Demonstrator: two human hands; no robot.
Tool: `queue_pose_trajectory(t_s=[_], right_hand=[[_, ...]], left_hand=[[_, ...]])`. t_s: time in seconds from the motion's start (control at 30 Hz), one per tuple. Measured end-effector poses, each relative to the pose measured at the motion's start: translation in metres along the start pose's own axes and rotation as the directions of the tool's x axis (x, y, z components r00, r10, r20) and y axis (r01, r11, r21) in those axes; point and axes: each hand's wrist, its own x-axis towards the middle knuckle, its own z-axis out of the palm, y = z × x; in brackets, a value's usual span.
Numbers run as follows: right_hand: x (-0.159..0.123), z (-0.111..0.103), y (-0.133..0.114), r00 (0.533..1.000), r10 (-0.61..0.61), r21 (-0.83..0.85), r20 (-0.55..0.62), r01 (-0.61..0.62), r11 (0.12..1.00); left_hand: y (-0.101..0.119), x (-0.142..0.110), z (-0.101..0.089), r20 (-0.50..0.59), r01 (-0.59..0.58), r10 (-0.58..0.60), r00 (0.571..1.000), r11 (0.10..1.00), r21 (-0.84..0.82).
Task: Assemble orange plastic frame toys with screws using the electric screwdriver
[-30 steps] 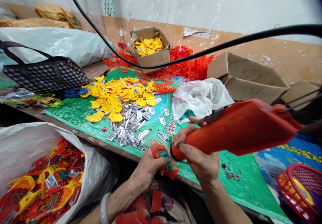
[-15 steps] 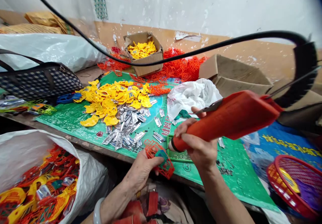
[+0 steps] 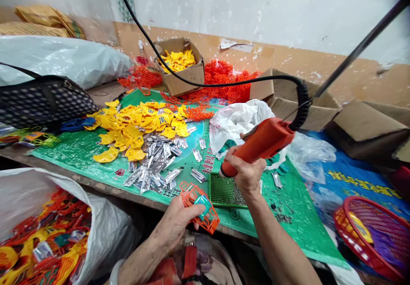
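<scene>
My left hand [image 3: 181, 216] is closed on an orange plastic lattice frame [image 3: 209, 221], with the thumb pressed on a teal piece [image 3: 202, 206] lying against it. My right hand [image 3: 246, 171] wraps round an orange electric screwdriver [image 3: 259, 144], its black collar pointing down and left. The tool's tip is hard to make out, over a green basket tray [image 3: 221, 191] holding small dark screws. A black cable [image 3: 224, 85] runs from the tool's back end. Silver plastic pieces [image 3: 156, 161] and a heap of yellow plastic pieces [image 3: 131, 127] lie beyond my left hand.
A white sack [image 3: 105, 216] of mixed coloured parts stands at lower left. A red basket [image 3: 344, 229] is at lower right. Behind are a cardboard box [image 3: 184, 80] of yellow pieces, orange lattice parts [image 3: 224, 73], a white cloth bag [image 3: 237, 120] and a checked bag [image 3: 41, 105].
The screwdriver has moved back from the orange frame, with its rear end swinging left and away from the camera. The frame stays in my left hand, its teal piece now more visible.
</scene>
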Motion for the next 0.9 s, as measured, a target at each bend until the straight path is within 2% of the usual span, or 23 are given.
queue_pose_trajectory(t_s=[0.37, 0.57, 0.9], right_hand=[[-0.004, 0.006, 0.005, 0.999, 0.004, -0.033, -0.037, -0.005, 0.999], [-0.004, 0.007, 0.008, 0.999, 0.012, -0.052, -0.039, -0.014, 0.999], [-0.005, 0.008, 0.005, 0.999, 0.016, -0.051, -0.048, -0.019, 0.999]], left_hand=[[-0.011, 0.006, -0.008, 0.02, 0.027, -0.027, 0.999, 0.999, 0.026], [-0.007, 0.004, -0.006, 0.009, -0.01, 0.01, 1.0, 1.0, 0.021], [-0.004, 0.002, -0.005, -0.016, 0.006, -0.005, 1.0, 1.0, 0.016]])
